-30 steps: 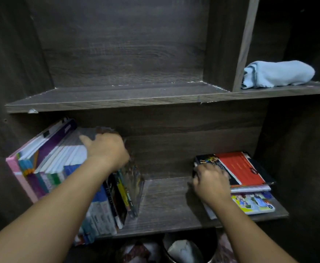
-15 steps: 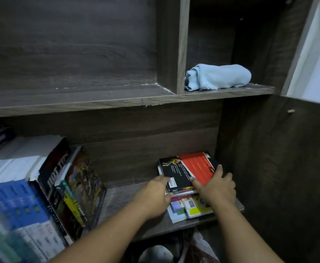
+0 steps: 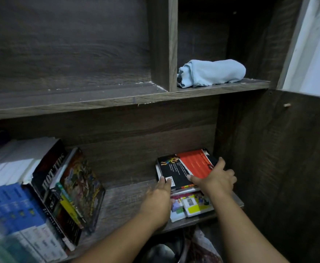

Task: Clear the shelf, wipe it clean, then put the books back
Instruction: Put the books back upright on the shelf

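With the left hand (image 3: 158,203) and right hand (image 3: 219,180) clamped on the stack of books (image 3: 184,169) at the lower shelf's (image 3: 125,198) right end, an uneven lift risked spilling the loose bottom ones.

The scene is dim, and the dark wood swallows most detail. Light comes from the upper right of the frame, where a pale wall (image 3: 318,54) glares almost white. The cloth (image 3: 212,73) catches it; the recess behind it is near black. At the lower left edge the books (image 3: 13,215) smear into blur. The stack (image 3: 185,171) at lower centre-right is sharp. The shelf (image 3: 98,103) edge bows slightly.
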A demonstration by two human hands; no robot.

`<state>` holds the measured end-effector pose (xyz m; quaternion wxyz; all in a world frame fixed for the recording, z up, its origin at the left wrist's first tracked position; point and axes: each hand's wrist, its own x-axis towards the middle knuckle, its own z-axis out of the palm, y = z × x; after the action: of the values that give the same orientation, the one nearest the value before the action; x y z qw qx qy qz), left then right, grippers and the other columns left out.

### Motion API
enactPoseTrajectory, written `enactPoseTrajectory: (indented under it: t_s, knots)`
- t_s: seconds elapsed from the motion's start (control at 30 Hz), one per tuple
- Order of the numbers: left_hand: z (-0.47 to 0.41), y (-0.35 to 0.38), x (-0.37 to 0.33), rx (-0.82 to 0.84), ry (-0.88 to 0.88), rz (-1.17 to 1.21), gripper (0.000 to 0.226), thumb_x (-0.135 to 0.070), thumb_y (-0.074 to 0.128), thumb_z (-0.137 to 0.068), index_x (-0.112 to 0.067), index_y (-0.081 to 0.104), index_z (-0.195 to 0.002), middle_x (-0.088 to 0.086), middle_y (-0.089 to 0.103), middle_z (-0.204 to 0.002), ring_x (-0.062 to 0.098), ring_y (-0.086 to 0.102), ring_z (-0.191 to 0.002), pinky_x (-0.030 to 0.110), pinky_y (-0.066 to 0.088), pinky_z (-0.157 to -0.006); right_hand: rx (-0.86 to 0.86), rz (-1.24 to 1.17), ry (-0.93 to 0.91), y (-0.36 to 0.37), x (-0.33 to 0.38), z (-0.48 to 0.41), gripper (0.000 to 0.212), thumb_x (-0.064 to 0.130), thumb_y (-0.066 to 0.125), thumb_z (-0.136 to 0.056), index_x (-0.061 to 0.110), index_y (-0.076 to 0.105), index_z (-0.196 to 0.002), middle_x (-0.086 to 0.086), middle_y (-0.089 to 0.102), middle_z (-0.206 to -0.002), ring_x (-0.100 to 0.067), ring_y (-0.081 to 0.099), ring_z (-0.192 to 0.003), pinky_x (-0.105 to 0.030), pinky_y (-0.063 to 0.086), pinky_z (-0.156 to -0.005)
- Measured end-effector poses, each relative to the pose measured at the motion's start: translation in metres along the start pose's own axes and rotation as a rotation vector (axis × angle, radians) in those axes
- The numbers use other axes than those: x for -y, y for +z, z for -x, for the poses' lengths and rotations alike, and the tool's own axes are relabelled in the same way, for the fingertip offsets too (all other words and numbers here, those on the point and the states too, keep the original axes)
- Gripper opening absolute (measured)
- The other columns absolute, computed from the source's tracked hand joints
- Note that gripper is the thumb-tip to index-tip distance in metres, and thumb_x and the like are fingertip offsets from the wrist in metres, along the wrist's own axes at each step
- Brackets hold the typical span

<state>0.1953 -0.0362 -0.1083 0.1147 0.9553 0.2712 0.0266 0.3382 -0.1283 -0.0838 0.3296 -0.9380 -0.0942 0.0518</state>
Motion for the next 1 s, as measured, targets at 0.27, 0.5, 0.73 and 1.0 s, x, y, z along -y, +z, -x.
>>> enactPoseTrajectory:
  t_s: [0.27,0.5,0.73,1.0]
  knots:
    - [0.01,-0.032,0.015,0.122,-0.008,-0.096,0.065,-0.045,0.036,-0.101,-0.021,0.008,-0.155,0.0,0.004,-0.163,0.02,-0.011,-0.148,0.048,-0.004,-0.119,-0.212,-0.544,0.052,-0.015,0.021,0.01,0.093,0.009,0.082,-0.074,0.014,0.023,-0.146,-0.022,0.033,-0.143,-0.041,0.047,-0.122,-0.045,0.045,-0.093]
    - [0.048,-0.104,0.045,-0.122,-0.188,-0.314,0.061,-0.042,0.03,-0.1,-0.016,0.016,-0.154,0.003,0.008,-0.162,0.027,-0.012,-0.148,0.056,-0.002,-0.117,-0.333,-0.574,-0.324,0.009,0.058,0.055,0.043,0.012,0.061,-0.089,0.006,0.055,-0.131,-0.015,0.065,-0.119,-0.031,0.061,-0.109,-0.026,0.044,-0.089]
    - [0.108,-0.18,0.128,-0.33,-0.468,-0.452,0.05,-0.045,0.03,-0.099,-0.02,0.044,-0.139,0.007,0.037,-0.149,0.031,0.014,-0.145,0.061,0.012,-0.112,-0.315,-0.491,-0.859,0.057,0.095,0.11,0.041,0.019,0.051,-0.084,-0.003,0.064,-0.116,-0.017,0.069,-0.101,-0.033,0.069,-0.084,-0.029,0.047,-0.075]
    - [0.136,-0.199,0.183,-0.218,-0.5,-0.268,0.053,-0.041,0.02,-0.101,-0.023,0.03,-0.149,0.006,0.032,-0.153,0.023,0.033,-0.139,0.041,0.026,-0.111,-0.163,-0.444,-1.105,0.111,0.121,0.168,0.041,0.027,0.042,-0.09,0.01,0.055,-0.126,-0.005,0.062,-0.09,-0.022,0.064,-0.061,-0.024,0.049,-0.049]
